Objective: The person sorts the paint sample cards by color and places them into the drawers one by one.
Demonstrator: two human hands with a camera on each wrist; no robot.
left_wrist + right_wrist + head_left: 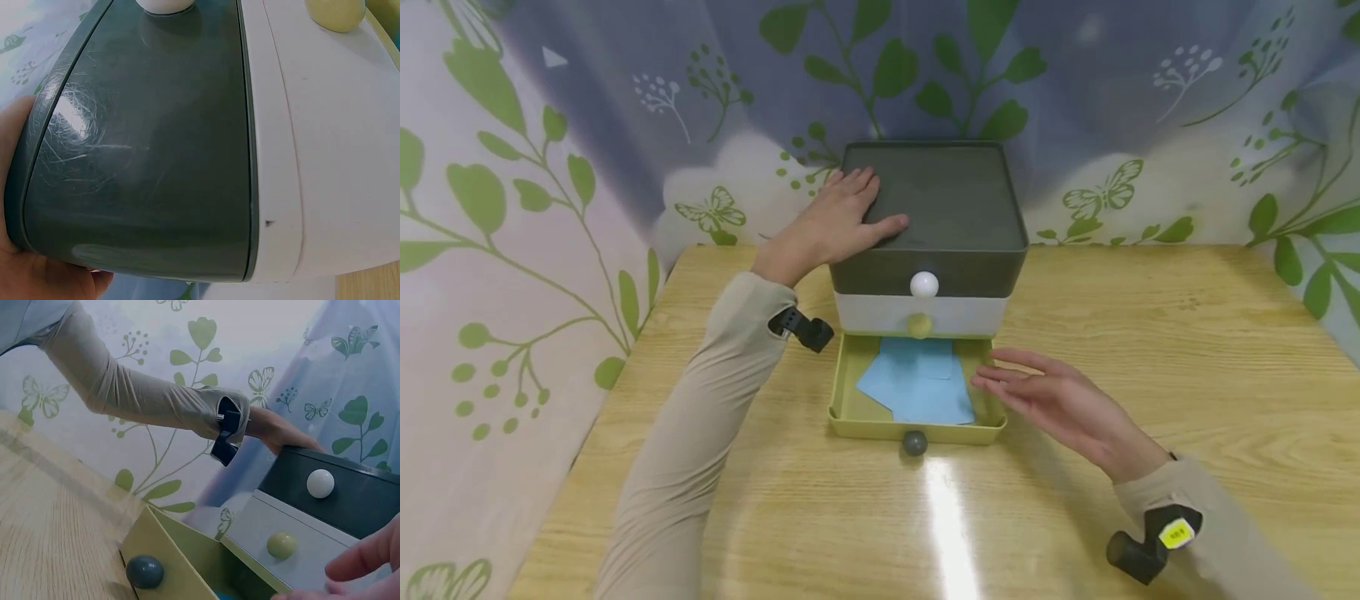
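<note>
A small three-tier drawer box (940,196) stands on the table, dark grey on top, white in the middle, yellow-green below. Its bottom drawer (992,433) is pulled out, and light blue paper pieces (917,387) lie inside. My left hand (842,217) rests on the top's left edge, fingers spread over it. By the drawer's right side is my right hand (1060,408), holding nothing, its fingertips near the rim. The knobs show as a white knob (320,483), a yellow-green knob (282,545) and a dark grey knob (145,572).
The wooden table (1150,333) spreads to both sides and in front of the box. Behind and at the sides hangs a curtain (715,125) with leaf and butterfly prints. A black wrist camera (1150,542) is strapped to the right sleeve, another to the left.
</note>
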